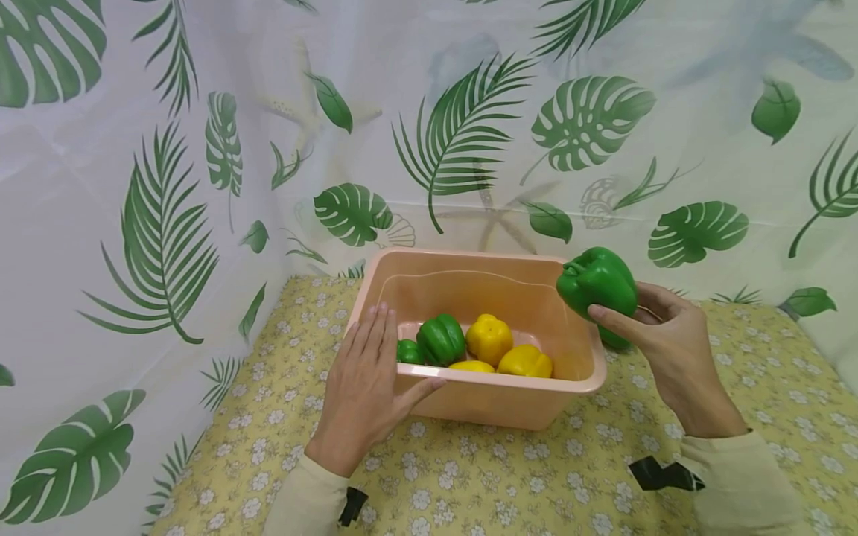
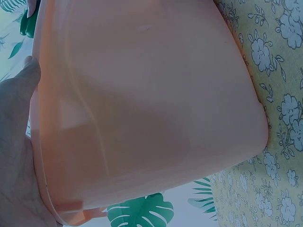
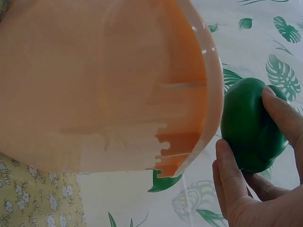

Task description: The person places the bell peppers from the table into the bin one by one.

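Note:
My right hand point(image 1: 677, 342) grips a green bell pepper point(image 1: 599, 283) above the right rim of a peach plastic basin point(image 1: 482, 406). In the right wrist view, thumb and fingers close around the green bell pepper point(image 3: 251, 125) beside the rim. My left hand point(image 1: 362, 380) rests over the basin's front-left corner, fingers straight, thumb along the front rim. Inside lie a green pepper point(image 1: 441, 339), another green one point(image 1: 409, 351) partly hidden by the front rim, and yellow peppers point(image 1: 489, 339), one mostly hidden by that rim.
Another green object point(image 1: 613, 340), mostly hidden, shows under the held pepper at the basin's right side. The basin stands on a yellow flowered tablecloth point(image 1: 462, 484). A white leaf-printed sheet point(image 1: 375, 164) hangs behind and to the left.

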The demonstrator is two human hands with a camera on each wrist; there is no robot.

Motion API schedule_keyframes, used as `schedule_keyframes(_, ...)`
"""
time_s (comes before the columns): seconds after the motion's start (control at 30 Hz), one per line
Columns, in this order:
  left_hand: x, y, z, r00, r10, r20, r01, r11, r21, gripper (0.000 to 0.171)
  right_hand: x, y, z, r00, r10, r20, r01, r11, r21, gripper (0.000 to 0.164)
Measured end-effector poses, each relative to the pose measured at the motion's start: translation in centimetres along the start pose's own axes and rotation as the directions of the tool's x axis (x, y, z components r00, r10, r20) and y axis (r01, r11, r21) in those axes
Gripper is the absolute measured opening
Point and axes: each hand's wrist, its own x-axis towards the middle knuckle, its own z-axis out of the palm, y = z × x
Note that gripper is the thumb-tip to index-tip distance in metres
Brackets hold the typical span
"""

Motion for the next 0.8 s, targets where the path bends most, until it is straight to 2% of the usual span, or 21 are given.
schedule_keyframes(0.53,0.01,0.04,-0.04,1.0,-0.002,-0.005,0.002,1.0,0.003,0.109,0.09,-0.18,0.12,0.999,-0.031,0.041,0.03,0.999,0.035,0.053)
schedule_keyframes(0.8,0.01,0.01,-0.04,1.0,0.007,-0.009,-0.007,1.0,0.002,0.109,0.02,-0.58,-0.07,0.994,-0.089,0.067,0.073,0.974,0.217,0.037)
